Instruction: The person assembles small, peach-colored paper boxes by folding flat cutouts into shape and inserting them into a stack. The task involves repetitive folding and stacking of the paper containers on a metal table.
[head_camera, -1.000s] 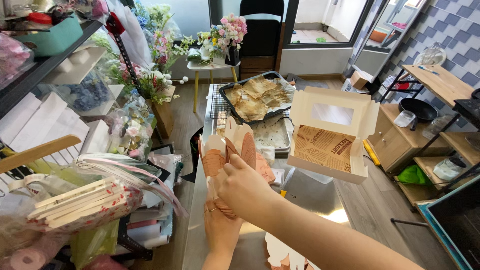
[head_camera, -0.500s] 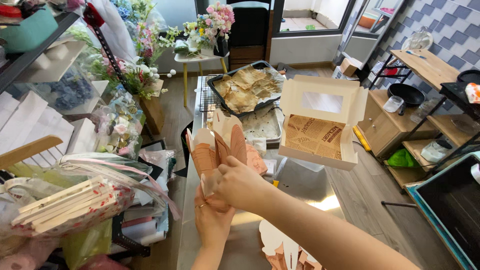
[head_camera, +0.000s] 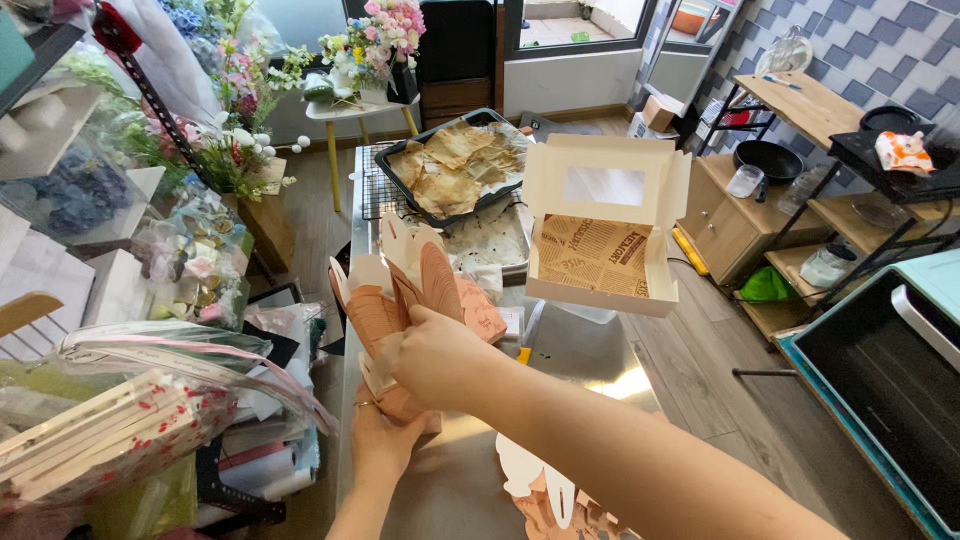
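**Both hands on a fan of pink box blanks above the steel table**

While the left hand (head_camera: 385, 440) grips the stack of flat pink cardboard box blanks (head_camera: 405, 300) from below, the right hand (head_camera: 440, 355) closes over its lower part from the front, so both hands are together and clamped on the same stack. It is held upright above the near left part of the stainless steel table (head_camera: 580, 360), and its tabs spread out like a fan at the top. A thin ring shows on one left finger.

Behind the stack, toward the far edge of the table, a dark baking tray (head_camera: 455, 165) holds crumpled, browned baking paper and rests partly on a wire cooling rack (head_camera: 378, 190). A second tray lined with spotted paper (head_camera: 485, 235) lies just in front of it, and the raised blanks hide part of that tray. To the right, an open white cake box (head_camera: 600, 235) with a window lid and printed brown liner stands at the table's right side, well apart from the hands. More pink cut-outs (head_camera: 550, 495) lie at the near edge, partly covered by the right forearm.

Left of the table, a clear bag of patterned card sheets (head_camera: 110, 420) and wrapped bouquets (head_camera: 190, 260) crowd the floor and shelves. A small white side table (head_camera: 360, 105) beyond the far end carries a vase of pink flowers (head_camera: 385, 35). On the right, wooden shelves (head_camera: 800, 110) bear a black pan (head_camera: 768, 160).
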